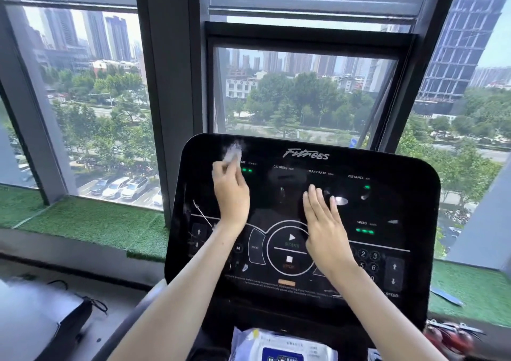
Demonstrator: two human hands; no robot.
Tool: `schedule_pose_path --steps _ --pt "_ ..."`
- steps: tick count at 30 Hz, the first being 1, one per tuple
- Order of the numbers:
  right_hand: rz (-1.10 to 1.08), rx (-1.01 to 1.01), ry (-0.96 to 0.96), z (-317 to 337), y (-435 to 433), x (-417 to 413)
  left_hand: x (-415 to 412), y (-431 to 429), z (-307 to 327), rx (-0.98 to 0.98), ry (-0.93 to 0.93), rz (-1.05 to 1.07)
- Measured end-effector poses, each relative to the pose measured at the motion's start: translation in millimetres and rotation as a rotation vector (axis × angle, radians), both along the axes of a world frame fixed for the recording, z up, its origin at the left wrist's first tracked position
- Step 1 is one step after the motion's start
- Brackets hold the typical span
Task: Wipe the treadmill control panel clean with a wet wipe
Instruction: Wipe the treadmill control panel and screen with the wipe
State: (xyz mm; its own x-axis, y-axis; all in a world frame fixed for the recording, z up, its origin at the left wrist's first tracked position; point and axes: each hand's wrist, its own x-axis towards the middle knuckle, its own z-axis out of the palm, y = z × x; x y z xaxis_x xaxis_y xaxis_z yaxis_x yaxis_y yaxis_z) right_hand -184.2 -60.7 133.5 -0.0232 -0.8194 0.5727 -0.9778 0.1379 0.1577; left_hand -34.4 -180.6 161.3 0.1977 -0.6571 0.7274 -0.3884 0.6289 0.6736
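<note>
The black glossy treadmill control panel (387, 200) fills the middle of the head view, with lit green digits and printed buttons. My left hand (231, 192) presses a crumpled white wet wipe (233, 153) against the panel's upper left, near the time readout; the wipe is blurred. My right hand (323, 222) lies flat on the panel's centre with its fingers extended and together, above the round start/stop dial (287, 261). It holds nothing.
A pack of wet wipes (282, 347) lies in the tray below the panel. Large windows (91, 98) stand right behind the console, with green turf (91, 222) on the sill. A dark bag (49, 322) sits at lower left, red items (450, 335) at lower right.
</note>
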Motion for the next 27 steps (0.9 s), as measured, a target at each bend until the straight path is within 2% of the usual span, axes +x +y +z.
schedule_pose_path --steps 2,3,4,5,8,9,10,13,14,15,17,18,19,22,23,24,27 --pt "-0.001 0.014 0.011 -0.8 1.3 -1.8 -13.9 9.0 -6.3 -0.184 -0.321 -0.191" --pt "-0.001 0.015 0.01 -1.1 1.9 -1.7 -13.1 8.3 -7.1 -0.253 -0.428 -0.261" --pt "0.0 0.013 0.008 -1.7 2.1 -1.4 -9.2 4.7 -5.3 -0.281 -0.455 -0.286" --pt "0.002 0.013 0.005 -2.2 2.2 -1.0 -4.0 0.4 -3.1 -0.262 -0.372 -0.258" --pt "0.006 0.004 -0.009 -3.1 1.4 -0.8 2.5 -5.3 0.1 0.02 0.114 0.008" --pt "0.007 0.0 -0.01 -3.5 1.3 -1.3 -3.3 -1.0 0.6 0.049 0.136 0.039" --pt "0.01 -0.006 -0.01 -3.7 1.1 -1.8 -11.5 5.0 0.2 -0.001 0.042 0.002" --pt "0.022 -0.021 -0.011 -4.7 0.9 -2.2 -25.4 13.6 -12.9 -0.258 -0.429 -0.276" --pt "0.023 -0.021 -0.01 -5.0 0.9 -2.2 -22.2 10.2 -12.9 -0.278 -0.464 -0.276" --pt "0.021 -0.02 -0.009 -5.4 0.4 -2.0 -18.8 5.3 -12.6 -0.248 -0.383 -0.225" --pt "0.013 -0.016 -0.011 -6.1 -0.8 -2.1 -13.8 1.2 -10.6 -0.069 -0.016 -0.043" --pt "0.009 -0.015 -0.012 -6.2 -1.2 -2.1 -16.9 4.0 -9.2 0.001 0.091 0.006" --pt "0.006 -0.014 -0.01 -6.2 -1.2 -2.0 -23.2 10.1 -6.3 -0.001 0.07 0.008" --pt "0.017 -0.01 0.0 -5.5 0.1 -2.8 -40.8 25.5 -10.1 -0.269 -0.364 -0.217" --pt "0.018 -0.006 0.005 -5.5 0.3 -3.0 -37.7 22.8 -10.1 -0.32 -0.428 -0.244" --pt "0.014 -0.001 0.008 -5.5 0.5 -2.9 -33.8 16.4 -9.9 -0.31 -0.389 -0.215" --pt "-0.002 -0.004 -0.011 -7.0 -1.4 -1.3 -25.6 4.3 -5.8 0.014 0.125 0.046"
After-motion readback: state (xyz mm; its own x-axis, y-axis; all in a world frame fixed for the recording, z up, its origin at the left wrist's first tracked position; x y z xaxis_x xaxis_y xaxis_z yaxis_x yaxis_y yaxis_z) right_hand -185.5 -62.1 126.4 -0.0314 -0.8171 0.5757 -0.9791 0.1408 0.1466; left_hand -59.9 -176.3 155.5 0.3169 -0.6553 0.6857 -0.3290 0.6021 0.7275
